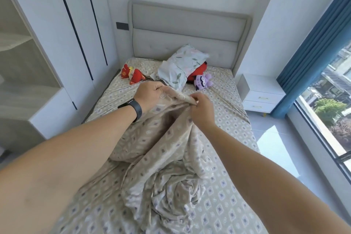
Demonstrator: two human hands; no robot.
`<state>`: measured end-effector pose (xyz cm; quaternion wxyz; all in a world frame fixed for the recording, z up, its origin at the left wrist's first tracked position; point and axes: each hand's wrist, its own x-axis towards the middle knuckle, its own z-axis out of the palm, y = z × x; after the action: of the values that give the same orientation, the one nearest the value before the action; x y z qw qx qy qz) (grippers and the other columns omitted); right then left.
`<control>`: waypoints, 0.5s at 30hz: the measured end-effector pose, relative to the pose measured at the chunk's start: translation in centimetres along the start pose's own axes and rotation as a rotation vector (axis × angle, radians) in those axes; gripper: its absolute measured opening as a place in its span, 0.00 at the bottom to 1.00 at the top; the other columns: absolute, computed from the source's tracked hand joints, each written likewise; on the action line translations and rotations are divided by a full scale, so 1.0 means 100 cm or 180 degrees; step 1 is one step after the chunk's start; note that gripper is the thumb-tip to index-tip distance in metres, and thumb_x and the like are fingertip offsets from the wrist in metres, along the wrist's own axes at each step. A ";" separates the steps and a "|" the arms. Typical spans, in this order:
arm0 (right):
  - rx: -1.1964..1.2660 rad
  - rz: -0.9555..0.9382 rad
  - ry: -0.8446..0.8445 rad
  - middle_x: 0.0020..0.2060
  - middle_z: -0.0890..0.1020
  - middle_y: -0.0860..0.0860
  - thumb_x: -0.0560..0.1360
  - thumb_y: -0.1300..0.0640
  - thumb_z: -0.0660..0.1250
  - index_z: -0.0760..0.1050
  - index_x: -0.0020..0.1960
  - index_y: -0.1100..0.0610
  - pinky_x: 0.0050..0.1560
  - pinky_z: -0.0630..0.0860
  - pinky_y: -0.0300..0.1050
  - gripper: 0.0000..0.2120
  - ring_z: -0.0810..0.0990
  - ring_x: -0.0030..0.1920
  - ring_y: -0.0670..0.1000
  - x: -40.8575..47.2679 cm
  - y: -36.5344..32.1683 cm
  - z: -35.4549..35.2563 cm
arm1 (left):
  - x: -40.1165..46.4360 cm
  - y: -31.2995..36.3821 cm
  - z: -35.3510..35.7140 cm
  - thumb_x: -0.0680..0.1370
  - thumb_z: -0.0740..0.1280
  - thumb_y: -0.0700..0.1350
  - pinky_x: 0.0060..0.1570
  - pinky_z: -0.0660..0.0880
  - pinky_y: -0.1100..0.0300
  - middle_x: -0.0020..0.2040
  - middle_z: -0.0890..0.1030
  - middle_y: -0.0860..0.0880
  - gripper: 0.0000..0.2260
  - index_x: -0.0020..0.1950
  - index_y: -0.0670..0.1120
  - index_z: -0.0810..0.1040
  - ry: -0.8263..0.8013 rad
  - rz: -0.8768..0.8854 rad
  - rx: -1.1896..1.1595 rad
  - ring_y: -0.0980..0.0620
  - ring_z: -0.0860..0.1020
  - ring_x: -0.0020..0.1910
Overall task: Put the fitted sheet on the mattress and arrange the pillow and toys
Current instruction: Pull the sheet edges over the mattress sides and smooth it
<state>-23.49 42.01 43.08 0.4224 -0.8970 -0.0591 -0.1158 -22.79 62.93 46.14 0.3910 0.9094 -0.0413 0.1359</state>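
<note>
A: What is seen on the bed, taken from the largest thing down?

B: A patterned beige fitted sheet is spread over the mattress, and a bunched part of the same fabric is raised above its middle. The raised edge is held by the left hand, whose fingers are curled tight round a fold, and by the right hand, whose fingers are pinched together on the hem just beside it.

A: And the pillow and toys?

B: The pillow is propped crooked near the headboard, lying partly over a big red toy. A purple toy is set just beside that, and a small red toy is left near the wardrobe side.

A: What could be expected to go wrong?

B: If the bunch is pulled towards the foot, the corners at the head could be dragged loose. The pillow and toys are resting on the sheet, so they could be tugged along or tipped off the edge. A twisted heap could also be fitted to the wrong corner, since the seams are hidden in the folds.

A: Is any writing readable?

B: None can be read. A gold mark is seen on the small red toy, but it is too small to make out. Nothing can be read on the dark band worn on the left wrist.
</note>
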 end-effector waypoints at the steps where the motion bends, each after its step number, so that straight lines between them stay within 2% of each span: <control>1: -0.0277 -0.0238 0.0100 0.51 0.78 0.48 0.74 0.67 0.62 0.77 0.56 0.54 0.46 0.67 0.42 0.15 0.74 0.49 0.49 0.008 0.001 -0.012 | 0.001 0.002 0.000 0.81 0.66 0.43 0.33 0.65 0.56 0.30 0.78 0.49 0.12 0.39 0.42 0.82 0.0029 -0.0038 0.0082 0.55 0.71 0.30; 3: -0.0872 -0.0457 0.0261 0.55 0.76 0.50 0.75 0.64 0.64 0.75 0.57 0.54 0.46 0.69 0.47 0.13 0.72 0.52 0.51 0.026 0.007 -0.028 | 0.004 0.016 0.000 0.82 0.65 0.43 0.33 0.63 0.57 0.28 0.74 0.50 0.15 0.35 0.45 0.77 0.0219 -0.0039 0.0154 0.54 0.69 0.29; 6: -0.1432 0.0255 0.0286 0.55 0.75 0.52 0.76 0.63 0.62 0.76 0.56 0.55 0.51 0.75 0.54 0.11 0.74 0.57 0.57 0.037 0.023 -0.040 | 0.011 0.050 -0.006 0.82 0.66 0.46 0.32 0.61 0.57 0.26 0.69 0.55 0.17 0.33 0.46 0.75 0.0660 -0.0053 -0.0042 0.52 0.67 0.28; 8: -0.1553 0.0644 0.0230 0.56 0.75 0.54 0.77 0.62 0.60 0.76 0.55 0.55 0.52 0.74 0.54 0.10 0.74 0.59 0.60 0.033 0.034 -0.043 | 0.016 0.064 -0.017 0.82 0.66 0.49 0.34 0.64 0.57 0.28 0.73 0.55 0.15 0.35 0.47 0.77 0.0983 -0.0162 -0.0198 0.50 0.71 0.32; 11: -0.1366 0.1131 0.0172 0.60 0.72 0.55 0.78 0.61 0.61 0.75 0.56 0.56 0.49 0.69 0.52 0.09 0.72 0.61 0.62 0.034 0.045 -0.051 | 0.022 0.066 -0.043 0.82 0.65 0.51 0.41 0.72 0.56 0.36 0.81 0.48 0.14 0.45 0.44 0.83 0.1397 -0.0231 -0.0097 0.45 0.78 0.41; 15: -0.0735 0.1400 0.0192 0.58 0.77 0.58 0.77 0.62 0.64 0.75 0.58 0.61 0.47 0.71 0.49 0.11 0.77 0.59 0.62 0.047 0.054 -0.063 | 0.027 0.053 -0.058 0.83 0.60 0.54 0.39 0.67 0.56 0.38 0.78 0.46 0.16 0.39 0.47 0.76 0.1778 -0.0720 0.0133 0.41 0.76 0.42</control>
<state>-18.79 33.75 44.10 0.3338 -0.9267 0.1639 -0.0538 -22.35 63.53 54.39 0.3811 0.8435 0.1722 0.3371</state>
